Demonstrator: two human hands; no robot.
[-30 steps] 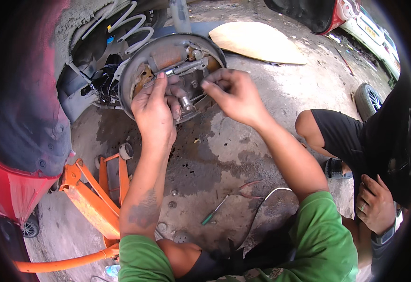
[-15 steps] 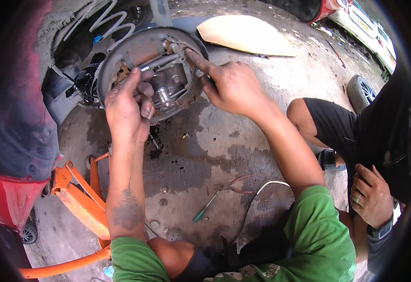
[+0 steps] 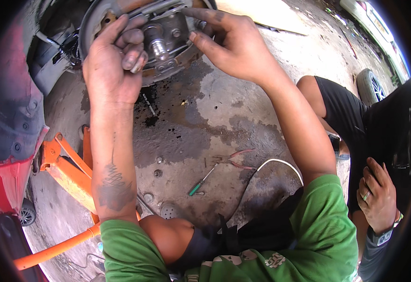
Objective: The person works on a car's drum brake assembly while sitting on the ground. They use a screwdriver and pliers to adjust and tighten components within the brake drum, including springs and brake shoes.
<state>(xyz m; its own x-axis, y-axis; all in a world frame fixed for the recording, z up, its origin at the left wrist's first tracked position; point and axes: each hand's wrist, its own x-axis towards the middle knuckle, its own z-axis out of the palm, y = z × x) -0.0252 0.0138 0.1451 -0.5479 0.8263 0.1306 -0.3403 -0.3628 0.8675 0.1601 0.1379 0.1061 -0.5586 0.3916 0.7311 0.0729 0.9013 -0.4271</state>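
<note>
A drum brake assembly fills the top of the view, partly cut off by the upper edge. My left hand is at its left side, fingers curled, thumb and index close together by the left end of a spring. Whatever sits between those fingertips is hidden. My right hand reaches in from the right. Its index finger stretches to the spring's right end, and the thumb is apart, near the right brake shoe. Between the hands shows a shiny round hub spindle.
An orange floor jack stands at left beside a red car body. Pliers, a green-handled screwdriver and a hose lie on the stained floor. Another person's hand rests at right. A wheel is behind.
The view has tilted down, so the brake assembly and both hands appear higher. My right thumb has moved inward over the brake. The left hand stays curled at the left side.
</note>
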